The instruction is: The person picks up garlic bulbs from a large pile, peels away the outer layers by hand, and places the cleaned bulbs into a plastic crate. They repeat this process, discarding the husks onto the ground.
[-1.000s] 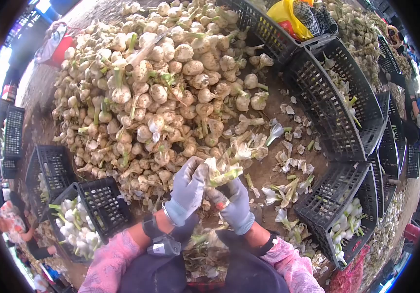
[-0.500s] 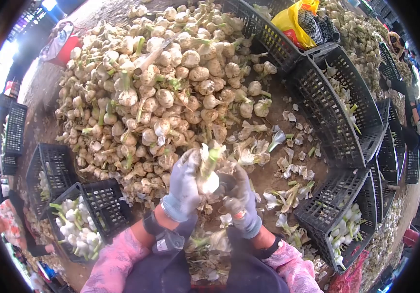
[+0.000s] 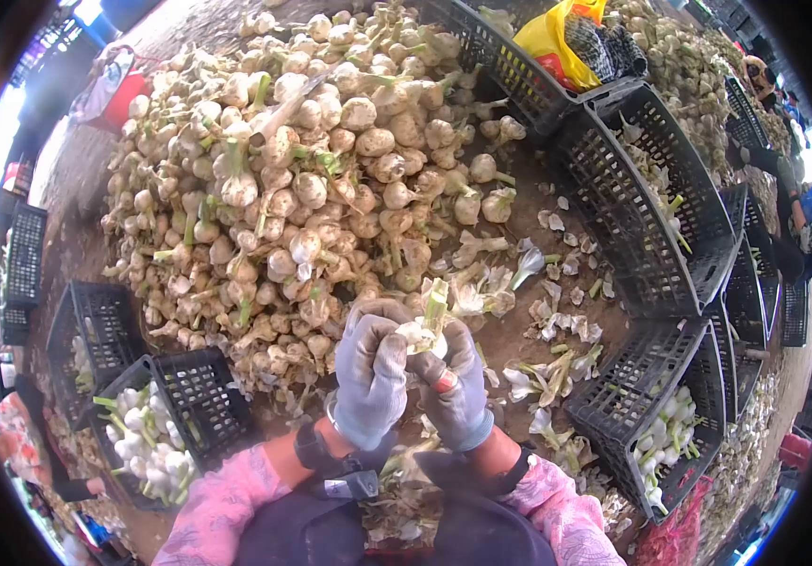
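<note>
Both hands wear pale, soiled gloves and meet in front of my lap. My left hand is closed on the left side of a garlic bulb, whose cut green stem points up. Fingers of my right hand press on the same bulb from the right, with an orange-red band around one finger. The gloves hide much of the bulb. Just beyond the hands rises a big heap of unpeeled garlic with dirt on the skins. Loose peeled skins litter the ground to the right.
Black crates of cleaned garlic stand at the left and right. Another black crate sits upper right, beside a yellow bag. A red bucket is at the far left. Other people show at both edges.
My hands have come closer together around the bulb. The right hand has turned and moved in, and the bulb has shifted slightly right; less of its white body shows.
</note>
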`<state>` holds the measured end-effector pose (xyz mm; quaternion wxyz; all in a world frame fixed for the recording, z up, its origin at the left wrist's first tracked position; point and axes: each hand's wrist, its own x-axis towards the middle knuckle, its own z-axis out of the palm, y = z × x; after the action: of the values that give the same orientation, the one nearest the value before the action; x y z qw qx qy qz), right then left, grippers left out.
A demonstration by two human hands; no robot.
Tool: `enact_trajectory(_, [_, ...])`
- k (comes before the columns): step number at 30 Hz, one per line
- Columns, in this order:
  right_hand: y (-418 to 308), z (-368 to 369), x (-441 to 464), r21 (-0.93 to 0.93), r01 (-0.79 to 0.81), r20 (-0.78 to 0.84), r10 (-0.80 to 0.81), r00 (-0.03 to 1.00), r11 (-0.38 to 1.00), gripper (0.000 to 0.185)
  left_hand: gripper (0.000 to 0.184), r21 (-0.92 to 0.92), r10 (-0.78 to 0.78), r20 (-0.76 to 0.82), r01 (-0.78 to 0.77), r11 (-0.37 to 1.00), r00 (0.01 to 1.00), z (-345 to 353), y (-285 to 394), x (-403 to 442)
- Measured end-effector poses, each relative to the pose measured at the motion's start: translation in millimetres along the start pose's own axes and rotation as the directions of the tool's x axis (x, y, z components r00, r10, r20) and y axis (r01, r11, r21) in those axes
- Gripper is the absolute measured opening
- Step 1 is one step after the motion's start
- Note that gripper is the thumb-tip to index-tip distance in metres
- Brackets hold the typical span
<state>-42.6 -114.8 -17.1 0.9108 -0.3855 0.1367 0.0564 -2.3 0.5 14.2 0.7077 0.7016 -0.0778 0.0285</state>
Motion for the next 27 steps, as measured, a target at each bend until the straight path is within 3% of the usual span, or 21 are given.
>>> enact_trajectory(3, [2, -3, 2, -0.241, 0.037, -0.046, -0.049, 0.998, 0.970, 0.058, 0.015, -0.226, -0.138, -0.024, 0.129, 0.965, 0.990, 4, 9, -2])
enact_trajectory(7, [-32, -7, -3, -0.279, -0.167, 0.134, 0.211, 0.968, 0.946, 0.059, 0.011, -0.308, -0.316, -0.130, 0.265, 0.914, 0.940, 3, 14, 6])
enact_trajectory(11, [-44, -7, 3, -0.338, -0.164, 0.177, 0.234, 0.956, 0.927, 0.055, 0.011, 0.000, -0.128, -0.001, 0.128, 0.992, 0.992, 0, 5, 7])
enact_trajectory(12, [-44, -7, 4, -0.341, -0.161, 0.170, 0.229, 0.958, 0.926, 0.053, 0.011, 0.002, -0.147, -0.013, 0.147, 0.989, 0.989, 0, 4, 5])
enact_trajectory(15, [-35, -14, 7, -0.475, -0.010, 0.181, 0.110, 0.977, 0.880, 0.044, 0.011, -0.275, -0.258, -0.051, 0.235, 0.932, 0.965, -1, 6, 1])
enact_trajectory(17, [-28, -21, 7, -0.519, 0.079, 0.198, 0.030, 0.980, 0.851, 0.040, 0.013, -0.372, -0.242, -0.070, 0.200, 0.907, 0.968, -1, 4, -1])
enact_trajectory(19, [-26, -19, 7, -0.381, 0.014, 0.090, 0.021, 0.996, 0.925, 0.031, 0.014, -0.477, -0.266, -0.064, 0.204, 0.855, 0.962, 1, 6, -3])
enact_trajectory(20, [-25, -17, 8, -0.306, -0.011, 0.035, 0.023, 0.999, 0.952, 0.027, 0.015, -0.518, -0.318, -0.034, 0.256, 0.816, 0.947, -2, 8, -4])
enact_trajectory(21, [-23, -17, 14, -0.160, 0.014, -0.066, -0.025, 0.997, 0.987, 0.021, 0.017, -0.465, -0.199, 0.040, 0.195, 0.863, 0.979, -5, 8, -5])
enact_trajectory(23, [-25, -33, 20, 0.318, -0.126, -0.157, 0.184, 0.970, 0.940, 0.018, 0.022, -0.375, 0.037, 0.205, 0.044, 0.926, 0.978, -8, 9, -5])
enact_trajectory(24, [-27, -39, 22, 0.253, -0.100, -0.108, 0.130, 0.986, 0.962, 0.022, 0.028, -0.291, 0.215, 0.411, -0.096, 0.952, 0.886, -8, 14, 9])
enact_trajectory(25, [-29, -42, 18, 0.225, -0.103, -0.113, 0.131, 0.985, 0.969, 0.024, 0.031, -0.200, 0.119, 0.570, -0.003, 0.980, 0.813, -10, 15, 4])
enact_trajectory(27, [-41, -44, 12, 0.160, -0.101, -0.128, 0.122, 0.984, 0.982, 0.026, 0.031, 0.069, -0.072, 0.788, 0.029, 0.997, 0.611, -10, 11, 1])
